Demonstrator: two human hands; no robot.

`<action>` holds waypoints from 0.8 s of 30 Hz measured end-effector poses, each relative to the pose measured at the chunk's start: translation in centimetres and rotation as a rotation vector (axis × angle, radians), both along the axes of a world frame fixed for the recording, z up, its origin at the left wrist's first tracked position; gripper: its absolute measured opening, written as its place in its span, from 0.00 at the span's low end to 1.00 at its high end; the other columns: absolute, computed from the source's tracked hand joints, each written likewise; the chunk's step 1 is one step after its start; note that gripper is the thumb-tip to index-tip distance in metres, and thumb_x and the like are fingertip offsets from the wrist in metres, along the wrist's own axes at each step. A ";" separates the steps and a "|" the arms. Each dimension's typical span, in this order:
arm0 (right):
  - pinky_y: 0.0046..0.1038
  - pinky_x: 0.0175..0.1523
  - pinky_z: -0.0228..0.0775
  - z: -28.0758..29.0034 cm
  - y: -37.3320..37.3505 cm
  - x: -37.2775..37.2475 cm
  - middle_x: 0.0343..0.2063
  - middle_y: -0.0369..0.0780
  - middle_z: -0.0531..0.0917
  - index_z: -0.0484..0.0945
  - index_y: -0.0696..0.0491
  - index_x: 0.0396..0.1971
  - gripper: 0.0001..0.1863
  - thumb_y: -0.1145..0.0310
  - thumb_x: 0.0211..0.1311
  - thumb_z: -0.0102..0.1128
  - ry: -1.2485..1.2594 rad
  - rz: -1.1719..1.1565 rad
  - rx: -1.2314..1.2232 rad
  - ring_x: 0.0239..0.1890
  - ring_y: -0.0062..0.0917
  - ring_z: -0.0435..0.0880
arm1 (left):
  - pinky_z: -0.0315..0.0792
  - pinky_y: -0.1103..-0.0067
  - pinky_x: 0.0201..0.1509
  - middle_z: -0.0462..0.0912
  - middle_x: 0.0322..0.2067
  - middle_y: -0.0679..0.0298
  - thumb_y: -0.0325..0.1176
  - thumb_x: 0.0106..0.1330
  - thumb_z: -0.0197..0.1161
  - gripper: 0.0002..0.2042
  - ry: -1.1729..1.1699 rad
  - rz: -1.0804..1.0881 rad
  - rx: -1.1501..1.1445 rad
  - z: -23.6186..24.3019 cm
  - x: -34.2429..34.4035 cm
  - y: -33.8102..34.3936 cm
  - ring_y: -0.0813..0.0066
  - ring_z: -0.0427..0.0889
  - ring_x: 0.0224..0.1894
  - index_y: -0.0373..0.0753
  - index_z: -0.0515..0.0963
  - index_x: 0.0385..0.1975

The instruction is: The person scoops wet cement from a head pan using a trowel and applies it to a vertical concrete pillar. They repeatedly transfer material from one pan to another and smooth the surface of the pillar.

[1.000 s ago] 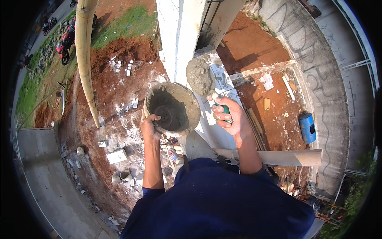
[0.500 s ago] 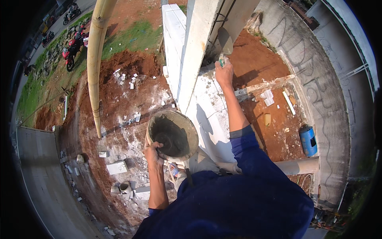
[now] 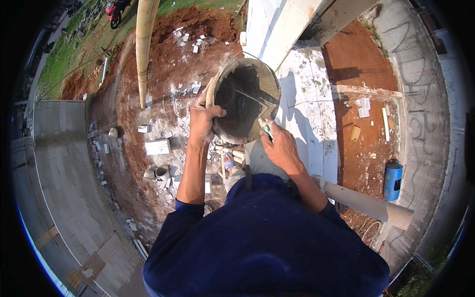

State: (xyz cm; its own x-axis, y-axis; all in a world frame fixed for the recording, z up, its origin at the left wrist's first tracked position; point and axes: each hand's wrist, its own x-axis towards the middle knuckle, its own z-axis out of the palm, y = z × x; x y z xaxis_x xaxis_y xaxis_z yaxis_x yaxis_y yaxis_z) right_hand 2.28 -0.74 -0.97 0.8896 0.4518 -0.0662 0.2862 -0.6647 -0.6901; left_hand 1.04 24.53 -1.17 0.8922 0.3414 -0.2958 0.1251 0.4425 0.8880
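Observation:
In front of my body is a mortar-crusted bucket (image 3: 270, 75), tilted so its mouth faces me. My left hand (image 3: 202, 119) grips its left rim, thumb over the edge. Dark grey wet mortar (image 3: 232, 121) lies inside. Closed around the handle of a trowel (image 3: 265, 127), my right hand (image 3: 283, 147) is at the bucket's lower right rim. The trowel's blade reaches into the bucket, and its outline is hard to make out against the mortar. Just right of the bucket runs a white block wall (image 3: 311, 116), its top marked with grey smears, meeting a pale concrete column (image 3: 292, 24).
A bamboo pole (image 3: 143, 49) stands to the left. A thick round beam (image 3: 368, 204) juts out at my right, near a blue barrel (image 3: 393, 181). White block pieces (image 3: 157, 147) litter the ground below. A marked concrete wall (image 3: 415, 119) curves along the right.
My right hand has brought the trowel down from beside the column into the bucket. The bucket and my left hand are higher and further right in view, which has itself shifted.

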 end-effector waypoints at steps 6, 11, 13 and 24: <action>0.52 0.54 0.76 1.1 1.9 0.2 0.49 0.57 0.84 0.71 0.59 0.66 0.28 0.67 0.67 0.59 0.137 0.093 -0.278 0.47 0.55 0.85 | 0.79 0.83 0.45 0.83 0.58 0.60 0.09 0.44 0.57 0.41 -0.131 -0.125 0.022 3.4 2.1 -0.7 0.76 0.83 0.47 0.31 0.74 0.69; 0.46 0.43 0.82 1.5 0.7 1.2 0.45 0.59 0.84 0.73 0.63 0.63 0.28 0.68 0.65 0.59 -0.062 0.022 -0.350 0.38 0.53 0.88 | 0.78 0.83 0.49 0.84 0.57 0.63 0.11 0.45 0.60 0.40 -0.064 -0.146 0.118 3.8 2.6 -1.4 0.77 0.82 0.48 0.33 0.77 0.68; 0.42 0.40 0.82 1.6 0.9 2.4 0.41 0.59 0.85 0.73 0.65 0.61 0.25 0.70 0.66 0.58 -0.097 0.051 -0.408 0.34 0.52 0.88 | 0.76 0.83 0.48 0.84 0.54 0.65 0.12 0.45 0.61 0.39 0.002 -0.239 0.205 3.5 3.2 -1.5 0.79 0.81 0.46 0.35 0.78 0.67; 0.19 0.13 0.49 -0.9 3.0 0.8 0.22 0.30 0.67 0.74 0.54 0.53 0.17 0.59 0.74 0.61 1.355 -0.222 0.546 0.14 0.12 0.63 | 0.58 0.86 0.20 0.80 0.22 0.75 0.15 0.48 0.65 0.33 0.153 -0.568 0.235 4.3 8.2 0.3 0.90 0.70 0.19 0.41 0.84 0.60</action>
